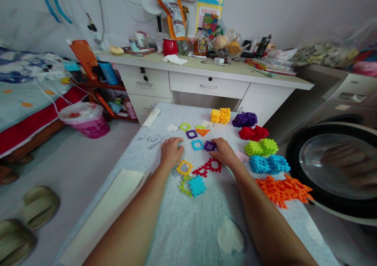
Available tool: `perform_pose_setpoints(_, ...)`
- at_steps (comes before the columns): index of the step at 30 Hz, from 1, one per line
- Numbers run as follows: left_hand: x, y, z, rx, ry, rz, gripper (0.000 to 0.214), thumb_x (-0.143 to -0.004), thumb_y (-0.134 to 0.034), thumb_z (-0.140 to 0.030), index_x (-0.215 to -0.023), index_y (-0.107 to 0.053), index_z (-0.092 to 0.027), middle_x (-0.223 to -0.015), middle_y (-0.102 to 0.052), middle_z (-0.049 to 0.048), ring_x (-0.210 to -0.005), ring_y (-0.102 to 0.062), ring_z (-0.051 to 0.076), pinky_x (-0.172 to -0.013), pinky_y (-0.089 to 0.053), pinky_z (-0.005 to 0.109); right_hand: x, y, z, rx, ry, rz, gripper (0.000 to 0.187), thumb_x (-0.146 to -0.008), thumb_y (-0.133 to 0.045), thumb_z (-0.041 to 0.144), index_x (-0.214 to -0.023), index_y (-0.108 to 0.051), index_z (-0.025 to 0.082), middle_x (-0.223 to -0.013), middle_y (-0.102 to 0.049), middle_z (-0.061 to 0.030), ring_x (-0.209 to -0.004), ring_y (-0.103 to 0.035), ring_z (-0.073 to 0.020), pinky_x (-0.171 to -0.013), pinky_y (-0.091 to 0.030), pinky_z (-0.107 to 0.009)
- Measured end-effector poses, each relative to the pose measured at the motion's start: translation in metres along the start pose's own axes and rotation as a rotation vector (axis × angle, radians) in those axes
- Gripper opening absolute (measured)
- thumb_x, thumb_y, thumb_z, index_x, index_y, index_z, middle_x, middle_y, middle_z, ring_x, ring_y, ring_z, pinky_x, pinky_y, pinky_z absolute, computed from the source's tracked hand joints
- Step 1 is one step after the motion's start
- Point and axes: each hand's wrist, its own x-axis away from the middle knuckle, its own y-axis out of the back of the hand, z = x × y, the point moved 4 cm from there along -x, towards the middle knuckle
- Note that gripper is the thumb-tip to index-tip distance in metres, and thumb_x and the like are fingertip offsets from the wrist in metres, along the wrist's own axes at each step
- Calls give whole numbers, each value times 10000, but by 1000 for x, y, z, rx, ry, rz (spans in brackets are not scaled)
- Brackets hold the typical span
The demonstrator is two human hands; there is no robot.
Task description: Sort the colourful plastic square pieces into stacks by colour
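Observation:
My right hand [224, 153] has its thumb and fingertips at the edge of a purple toothed window-shaped building piece [209, 145], pinching it against the cloth. My left hand [171, 153] rests on the cloth, fingers curved, with a gap between thumb and index finger and no piece visible in it. Between the hands lies a blue square frame piece [197, 145]. Beyond it are a purple frame [191, 134], a green frame [185, 127] and an orange triangular piece [202, 132]. Nearer me lie a yellow frame [184, 167], joined-looking red pieces [214, 165] and a solid blue piece [197, 186].
Along the right side sit colour-sorted piles: yellow [220, 116], purple [244, 119], red [253, 133], green [261, 147], blue [269, 164] and orange [284, 190]. A white desk [209, 81] stands behind, a washing machine [332, 164] at right, a pink bin [88, 122] at left.

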Motion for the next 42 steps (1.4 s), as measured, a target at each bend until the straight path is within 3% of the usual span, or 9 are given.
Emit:
perform_pose_setpoints(3,0,-1,0,-10,-12,-3,307,-839,-534,-250,-1112,-675,-243,-1190,-699,50,-1154,-581,272,-1010,-413,439,-11,15,-5,33,-2,-54,494,-796,-659,226,-1279,-620,126,-1174,-642,-140,-1056,-611,-238,-948,-458,-332)
perform_pose_setpoints(7,-1,-2,2,-16,-25,-4,318,-836,-524,-247,-1116,-675,-240,-1193,-699,53,-1150,-585,274,-1010,-417,436,-40,60,-25,178,-32,-162,510,-775,-644,189,-1279,-617,120,-1215,-630,-155,-1100,-590,-267,-981,-450,-356)
perform_pose_setpoints(13,-1,0,1,-12,-24,0,321,-835,-510,-245,-1112,-672,-243,-1193,-701,50,-1160,-586,266,-1027,-410,426,-78,125,-96,348,-264,-221,513,-799,-636,215,-1309,-616,163,-1266,-607,-153,-1111,-585,-295,-966,-466,-390)
perform_pose_setpoints(17,-1,1,0,-17,-22,7,333,-833,-510,-261,-1121,-674,-236,-1192,-699,56,-1157,-586,275,-1024,-414,440,-87,142,-145,318,-435,-214,540,-818,-644,253,-1356,-595,220,-1343,-579,-126,-1146,-564,-308,-937,-486,-414)
perform_pose_setpoints(21,-1,2,-2,-14,-14,17,331,-831,-511,-264,-1118,-674,-237,-1187,-702,55,-1157,-583,273,-1033,-410,440,-95,141,-165,278,-449,-181,546,-809,-668,245,-1351,-606,251,-1350,-601,-104,-1154,-566,-308,-943,-495,-446)
perform_pose_setpoints(34,-1,2,-1,-10,3,20,327,-827,-524,-259,-1114,-680,-244,-1188,-702,59,-1165,-581,281,-1029,-416,443,-104,140,-167,252,-469,-215,523,-790,-617,168,-1308,-633,241,-1344,-600,-124,-1163,-521,-340,-951,-467,-519)
perform_pose_setpoints(38,-1,1,1,-7,-11,9,328,-829,-524,-262,-1116,-681,-247,-1195,-701,55,-1155,-586,274,-1028,-416,437,-89,146,-138,215,-390,-327,518,-807,-607,176,-1322,-613,230,-1423,-536,-129,-1237,-483,-359,-998,-437,-537)
perform_pose_setpoints(42,-1,1,0,-9,-7,10,323,-826,-527,-254,-1110,-681,-246,-1197,-701,50,-1152,-588,268,-1028,-413,430,-57,135,-78,106,-128,-351,423,-846,-577,205,-1263,-643,172,-1324,-599,-152,-1220,-524,-322,-1053,-409,-508)
